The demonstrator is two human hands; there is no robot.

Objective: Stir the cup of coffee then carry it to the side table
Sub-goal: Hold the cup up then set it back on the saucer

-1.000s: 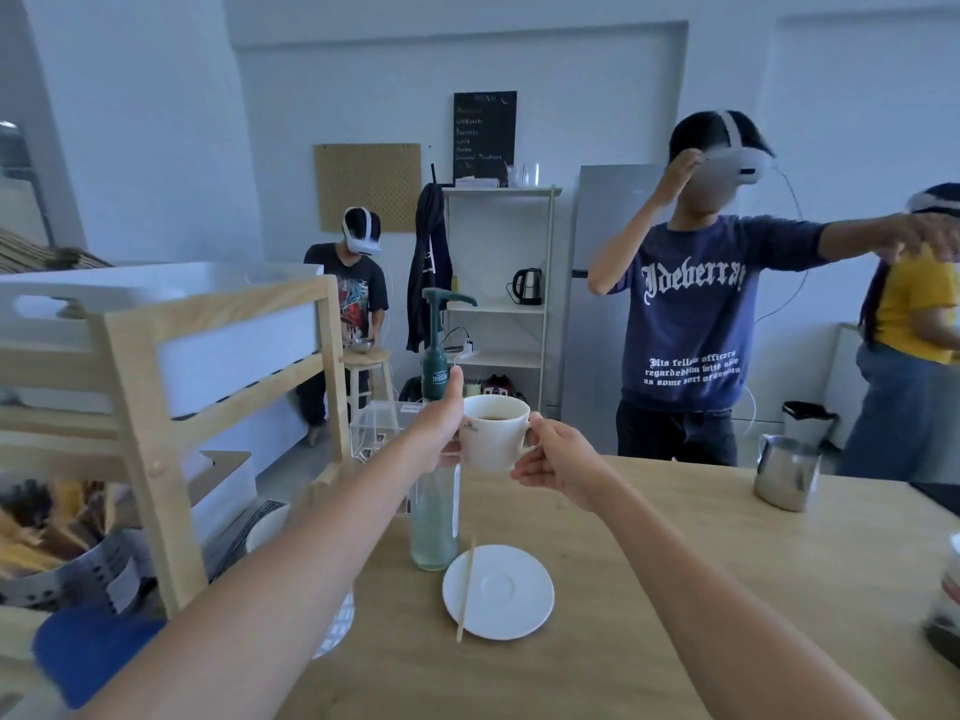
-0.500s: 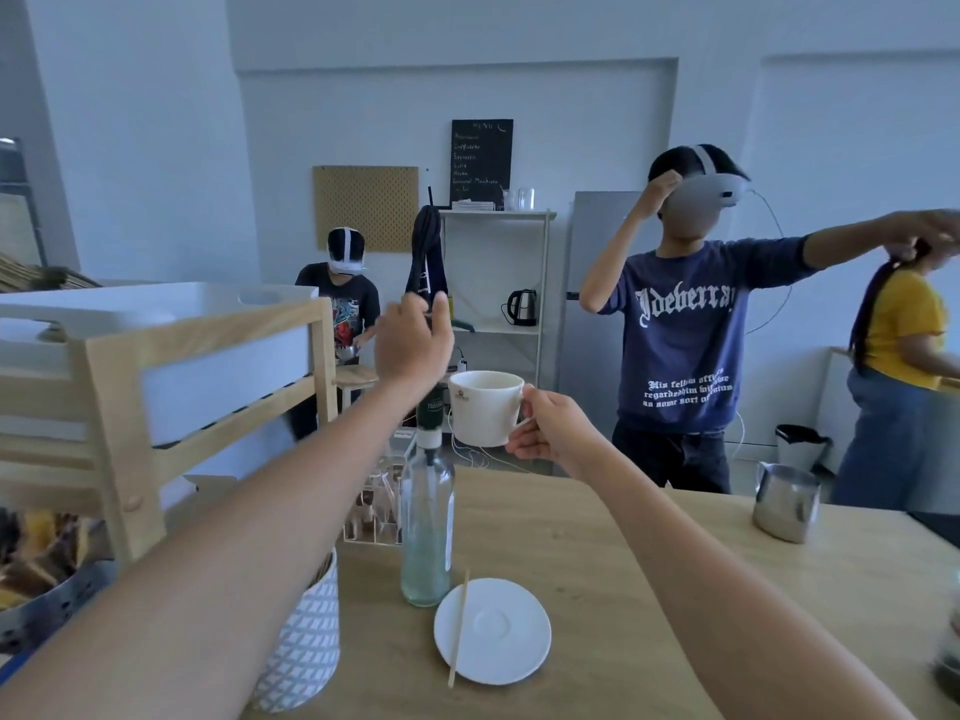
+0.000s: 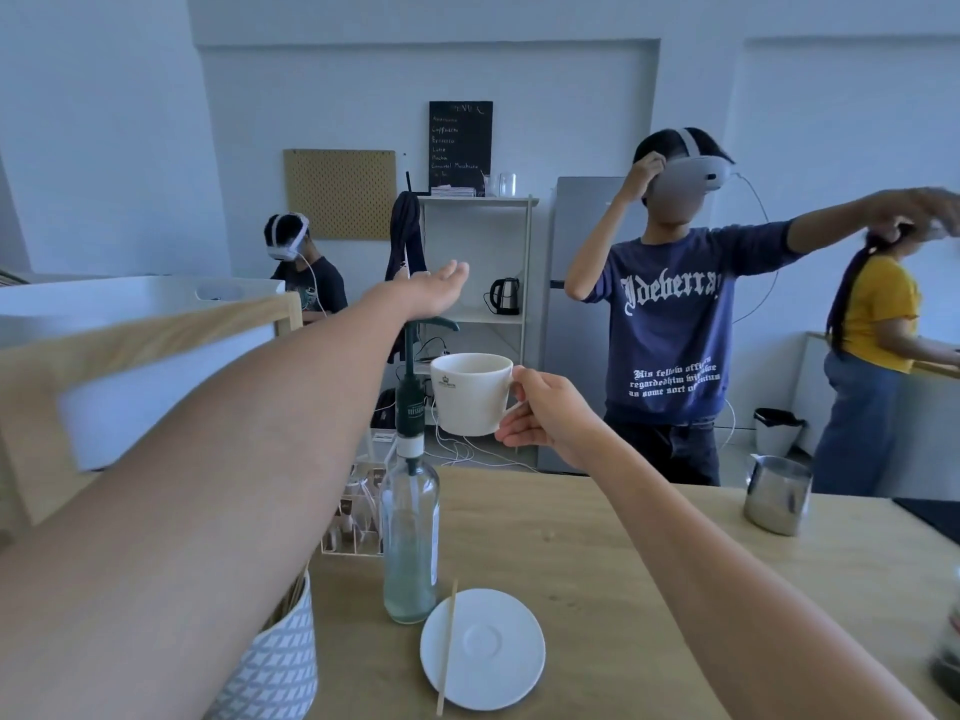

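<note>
A white coffee cup (image 3: 470, 394) hangs in the air above the wooden table (image 3: 597, 553), its inside hidden from this angle. My right hand (image 3: 545, 418) grips it by the handle. My left hand (image 3: 431, 291) is stretched forward above and left of the cup, fingers apart, holding nothing. On the table below lies a white saucer (image 3: 488, 646) with a thin wooden stir stick (image 3: 447, 646) resting across its left side.
A glass pump bottle (image 3: 410, 537) stands left of the saucer, a patterned holder (image 3: 275, 667) at near left, a steel milk jug (image 3: 776, 493) at right. A wooden rack (image 3: 130, 345) rises at left. Three people stand beyond the table, the nearest in a blue sweatshirt (image 3: 670, 324).
My left hand let go of the cup's side and rose up and forward. My right hand keeps the cup lifted; the view has tilted upward.
</note>
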